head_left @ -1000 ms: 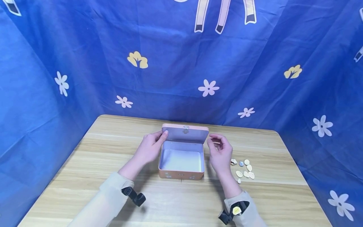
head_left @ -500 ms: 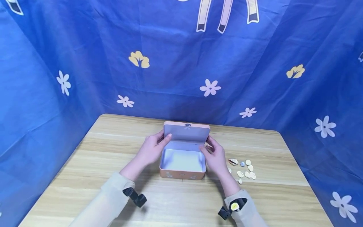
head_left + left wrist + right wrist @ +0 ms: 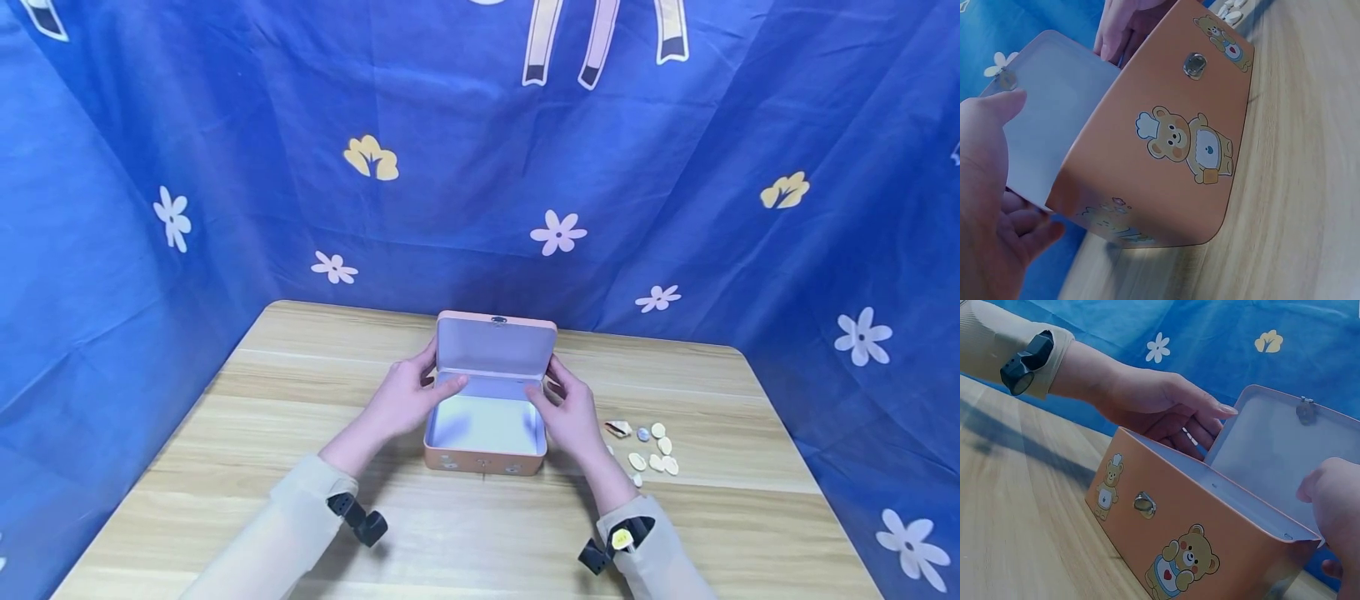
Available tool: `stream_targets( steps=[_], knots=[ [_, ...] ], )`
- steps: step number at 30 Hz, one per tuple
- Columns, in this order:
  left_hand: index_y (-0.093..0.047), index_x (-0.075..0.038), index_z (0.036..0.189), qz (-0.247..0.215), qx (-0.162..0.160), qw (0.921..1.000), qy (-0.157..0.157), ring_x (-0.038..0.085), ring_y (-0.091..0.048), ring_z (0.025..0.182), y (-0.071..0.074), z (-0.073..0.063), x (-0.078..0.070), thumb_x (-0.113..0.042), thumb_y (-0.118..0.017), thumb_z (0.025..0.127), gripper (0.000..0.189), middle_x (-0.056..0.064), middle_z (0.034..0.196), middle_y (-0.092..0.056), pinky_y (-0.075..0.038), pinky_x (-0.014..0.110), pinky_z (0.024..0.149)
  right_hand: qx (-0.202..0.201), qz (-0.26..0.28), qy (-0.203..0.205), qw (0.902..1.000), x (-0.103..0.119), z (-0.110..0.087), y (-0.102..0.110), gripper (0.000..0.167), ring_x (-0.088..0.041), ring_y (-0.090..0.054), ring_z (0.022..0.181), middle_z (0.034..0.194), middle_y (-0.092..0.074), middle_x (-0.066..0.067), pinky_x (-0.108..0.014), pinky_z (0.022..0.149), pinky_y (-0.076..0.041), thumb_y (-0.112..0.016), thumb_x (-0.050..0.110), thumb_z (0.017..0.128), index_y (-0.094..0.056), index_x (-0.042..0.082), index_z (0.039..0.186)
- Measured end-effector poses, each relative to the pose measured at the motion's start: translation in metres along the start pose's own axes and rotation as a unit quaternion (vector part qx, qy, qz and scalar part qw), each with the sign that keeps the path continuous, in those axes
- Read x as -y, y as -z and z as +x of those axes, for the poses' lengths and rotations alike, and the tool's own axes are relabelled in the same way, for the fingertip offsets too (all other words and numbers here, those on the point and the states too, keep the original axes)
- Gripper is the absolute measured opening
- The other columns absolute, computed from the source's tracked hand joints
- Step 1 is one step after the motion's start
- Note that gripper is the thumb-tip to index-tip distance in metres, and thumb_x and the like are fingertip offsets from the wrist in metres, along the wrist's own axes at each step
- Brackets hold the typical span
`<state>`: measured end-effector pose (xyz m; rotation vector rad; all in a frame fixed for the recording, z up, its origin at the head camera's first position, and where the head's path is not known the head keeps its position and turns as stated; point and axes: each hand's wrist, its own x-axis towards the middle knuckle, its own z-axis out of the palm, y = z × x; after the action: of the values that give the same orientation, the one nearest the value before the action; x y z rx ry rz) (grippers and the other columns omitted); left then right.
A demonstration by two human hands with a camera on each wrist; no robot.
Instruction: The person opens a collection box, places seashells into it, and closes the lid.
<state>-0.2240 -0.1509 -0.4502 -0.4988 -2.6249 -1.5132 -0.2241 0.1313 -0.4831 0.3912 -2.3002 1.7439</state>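
Note:
An orange tin box [image 3: 483, 463] with bear pictures and a metal catch [image 3: 1144, 504] stands on the table, its pale interior bare. Its hinged lid [image 3: 495, 348] is raised and leans back, with a small clasp [image 3: 1305, 411] at the top edge. My left hand [image 3: 405, 397] holds the lid's left side, fingers behind the edge and thumb pointing inward over the box. At the opposite side, my right hand [image 3: 572, 410] holds the lid's lower right edge, thumb over the box's inside and other fingers partly hidden behind the lid.
Several small cream, shell-like pieces [image 3: 657, 462], a bluish round one [image 3: 643, 434] and a brown-and-white one [image 3: 618, 428] lie right of the box. A blue patterned curtain [image 3: 480, 167] surrounds the wooden table [image 3: 300, 367] at the back and sides.
The lid has swung further back. My right hand has come left from beside the box onto the lid's side, and my left thumb has slid lower over the box.

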Motion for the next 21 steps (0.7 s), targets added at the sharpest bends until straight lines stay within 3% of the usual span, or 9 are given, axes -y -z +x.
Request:
stream_targets(
  steps=[4,16,21],
  knots=[
    [-0.026,-0.003,0.166,0.007,0.003,1.0000,0.001,0.038,-0.054,0.137,-0.001,0.001,0.002,-0.043,-0.077,0.099,0.093,0.022,0.158,-0.046,-0.050,0.046,0.107,0.005,0.001,0.012,0.9999,-0.002,0.002,-0.001,0.071,-0.049,-0.052,0.137,0.153,-0.048,-0.032,-0.063,0.110,-0.046,-0.077,-0.004,0.094,-0.039,-0.015,0.153],
    [-0.024,-0.005,0.167,-0.003,0.005,0.9998,-0.020,0.038,-0.052,0.139,0.001,0.010,0.016,-0.034,-0.073,0.103,0.086,0.019,0.160,-0.042,-0.049,0.043,0.108,0.040,-0.013,0.019,0.9989,-0.006,0.009,0.004,0.078,-0.039,-0.059,0.133,0.158,-0.048,-0.023,-0.046,0.112,-0.049,-0.079,0.010,0.097,-0.037,-0.006,0.160],
    [-0.029,-0.003,0.164,-0.014,-0.003,0.9996,-0.026,0.036,-0.057,0.134,-0.001,0.014,0.022,-0.026,-0.077,0.101,0.083,0.020,0.158,-0.044,-0.051,0.038,0.105,0.034,0.004,0.016,0.9993,-0.012,0.013,0.004,0.079,-0.039,-0.061,0.131,0.154,-0.051,-0.024,-0.046,0.110,-0.050,-0.082,0.010,0.095,-0.038,-0.006,0.158]
  ],
)
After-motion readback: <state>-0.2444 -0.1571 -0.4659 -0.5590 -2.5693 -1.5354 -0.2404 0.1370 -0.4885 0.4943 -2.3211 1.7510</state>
